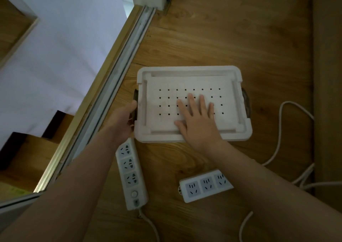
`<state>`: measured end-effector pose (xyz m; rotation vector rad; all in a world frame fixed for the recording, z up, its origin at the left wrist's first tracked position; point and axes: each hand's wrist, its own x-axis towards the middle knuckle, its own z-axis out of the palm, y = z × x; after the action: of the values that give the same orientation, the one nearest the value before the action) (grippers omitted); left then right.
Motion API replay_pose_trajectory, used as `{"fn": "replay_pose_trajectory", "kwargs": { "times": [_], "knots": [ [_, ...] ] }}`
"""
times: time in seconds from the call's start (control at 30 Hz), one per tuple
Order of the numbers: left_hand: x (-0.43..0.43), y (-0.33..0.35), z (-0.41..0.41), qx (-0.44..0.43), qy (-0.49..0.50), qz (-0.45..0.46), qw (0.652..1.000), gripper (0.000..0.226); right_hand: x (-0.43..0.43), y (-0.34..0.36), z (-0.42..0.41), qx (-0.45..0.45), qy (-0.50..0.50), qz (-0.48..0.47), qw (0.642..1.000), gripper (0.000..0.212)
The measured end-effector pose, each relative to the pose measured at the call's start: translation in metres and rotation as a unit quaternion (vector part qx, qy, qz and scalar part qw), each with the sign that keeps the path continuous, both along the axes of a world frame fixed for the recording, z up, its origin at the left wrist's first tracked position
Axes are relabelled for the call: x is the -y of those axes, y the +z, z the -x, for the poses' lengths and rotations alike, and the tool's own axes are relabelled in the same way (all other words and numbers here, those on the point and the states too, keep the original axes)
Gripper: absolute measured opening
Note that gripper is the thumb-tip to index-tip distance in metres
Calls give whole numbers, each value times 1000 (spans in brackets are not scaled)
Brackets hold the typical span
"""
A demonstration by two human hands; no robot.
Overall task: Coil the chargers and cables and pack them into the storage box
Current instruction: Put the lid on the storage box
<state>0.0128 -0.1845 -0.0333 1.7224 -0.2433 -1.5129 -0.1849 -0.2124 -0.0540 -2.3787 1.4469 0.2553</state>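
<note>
Head view. Storage box (188, 69) sits at 12 o'clock on the wooden floor (222, 38). Right grip (198, 119) lies flat, fingers spread, on its perforated white face; lid or base, I cannot tell. Left grip (122, 119) is at the box's 9 o'clock edge by a dark handle; its fingers are hidden, so I cannot tell whether it clasps.

Long power strip (131, 173) lies at 7 o'clock and short power strip (205, 185) at 5 o'clock, both outside the box. White cables (279, 127) trail loose at 3 o'clock.

My reading: nothing coiled, nothing packed; the whole job is left.
</note>
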Motion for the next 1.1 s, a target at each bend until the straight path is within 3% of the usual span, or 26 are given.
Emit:
{"fn": "replay_pose_trajectory", "kwargs": {
  "times": [0.07, 0.13, 0.23, 0.3, 0.37, 0.43, 0.53, 0.67, 0.87, 0.93, 1.03, 1.1],
  "knots": [
    [-1, -4, -3, 35, -23, 21, 999, 24, 0, -1, 0, -1, 0, 4, 1000, 60],
    [0, -7, 4, 127, -17, 35, 991, 33, 0, 0, -1, -4, -1, 6, 1000, 60],
    [2, -9, 19, 323, -42, 50, 944, 19, 0, 1, -2, -12, 1, 7, 1000, 59],
    [0, -12, 23, 361, -56, 64, 929, 26, -1, 2, -2, -22, 4, 7, 1000, 59],
    [-2, -11, 19, 296, -33, 58, 953, 15, -1, 2, -2, -27, 7, 10, 1000, 59],
    [-1, -9, 8, 142, -1, 41, 989, 30, 0, 1, -1, -27, 9, 18, 999, 59],
    [0, -5, -2, -4, 0, 6, 1000, 30, 0, 3, 2, -22, 19, 21, 999, 59],
    [3, -7, -5, 21, -31, -9, 999, 37, -4, 8, 16, -24, 42, -1, 999, 58],
    [1, -10, 4, 201, -74, 22, 976, 35, -2, 6, 7, -37, 32, -17, 999, 59],
    [-3, -9, 5, 164, -29, 26, 986, 26, -3, 4, 5, -38, 31, -14, 999, 59],
    [-4, -7, 2, 0, 61, -1, 998, 26, -4, 2, 5, -39, 22, -2, 999, 58],
    [-3, -10, -2, -12, 42, -9, 999, 29, -4, 0, 5, -39, 19, 0, 999, 58]
  ]
}}
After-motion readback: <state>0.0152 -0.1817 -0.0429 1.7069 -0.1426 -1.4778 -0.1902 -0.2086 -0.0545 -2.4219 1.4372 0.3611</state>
